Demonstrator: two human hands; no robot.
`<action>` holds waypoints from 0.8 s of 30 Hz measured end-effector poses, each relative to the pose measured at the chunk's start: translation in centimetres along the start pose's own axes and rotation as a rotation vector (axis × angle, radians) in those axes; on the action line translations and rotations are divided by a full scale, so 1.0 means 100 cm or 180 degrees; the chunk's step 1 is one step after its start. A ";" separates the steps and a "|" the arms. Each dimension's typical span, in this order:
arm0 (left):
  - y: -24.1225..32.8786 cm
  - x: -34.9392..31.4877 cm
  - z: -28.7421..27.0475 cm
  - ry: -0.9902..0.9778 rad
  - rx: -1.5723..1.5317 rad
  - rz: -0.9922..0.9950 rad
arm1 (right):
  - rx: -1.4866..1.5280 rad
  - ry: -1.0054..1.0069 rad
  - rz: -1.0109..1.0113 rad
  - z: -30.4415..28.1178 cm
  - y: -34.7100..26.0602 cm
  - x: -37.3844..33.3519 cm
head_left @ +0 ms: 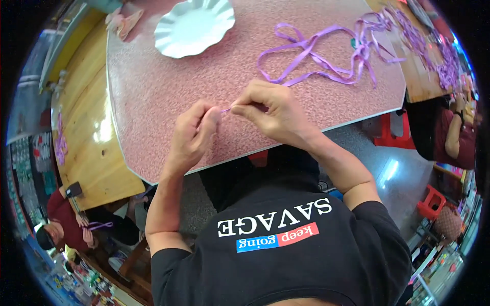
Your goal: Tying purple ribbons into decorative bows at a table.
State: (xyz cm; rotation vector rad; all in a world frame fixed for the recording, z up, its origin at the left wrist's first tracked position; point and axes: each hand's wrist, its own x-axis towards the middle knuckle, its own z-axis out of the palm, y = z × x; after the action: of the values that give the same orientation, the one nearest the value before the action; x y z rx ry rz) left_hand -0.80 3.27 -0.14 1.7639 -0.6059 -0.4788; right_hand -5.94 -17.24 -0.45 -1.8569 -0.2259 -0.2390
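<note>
Between my two hands a short bit of thin purple ribbon [226, 110] shows, stretched above the pink speckled table [153, 92]. My left hand [193, 133] is closed, thumb and forefinger pinching one end of it. The fingertips of my right hand [270, 109] pinch the other end, close by. Whatever else of the ribbon lies inside my fingers is hidden. Just beyond my right hand, looped purple ribbons [306, 51] lie loosely and run into a tangled bunch [363, 46] at the right.
A white plate with a wavy rim [166, 43] stands at the far left, beside a crumpled pale pink cloth [124, 24]. More ribbons [448, 66] hang over a wooden table at the right. Red stools [395, 132] stand on the floor. Other people sit at both sides; one holds a purple strip [101, 225].
</note>
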 end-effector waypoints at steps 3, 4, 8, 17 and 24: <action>-0.005 -0.002 -0.005 -0.0101 -0.0248 -0.0090 | 0.0081 0.0048 -0.0216 0.004 0.007 -0.001; -0.002 -0.004 -0.008 -0.0157 -0.0306 -0.0146 | 0.0136 -0.0011 -0.0285 0.005 0.007 -0.001; -0.005 -0.012 -0.029 -0.0201 0.0027 -0.0097 | -0.0404 -0.0017 -0.0698 -0.013 0.007 -0.001; -0.006 -0.024 -0.097 0.1097 0.2086 -0.0490 | -0.2160 0.0650 0.0536 -0.122 0.032 -0.038; 0.022 0.014 -0.020 0.0813 0.1670 0.0483 | -0.2891 0.0654 0.0219 -0.122 0.036 -0.043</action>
State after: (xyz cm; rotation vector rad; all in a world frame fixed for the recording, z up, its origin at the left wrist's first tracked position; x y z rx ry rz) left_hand 1.13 3.46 2.45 2.2067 -0.7179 0.0229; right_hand -9.71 -30.05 -1.44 -2.7052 0.1208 -0.5441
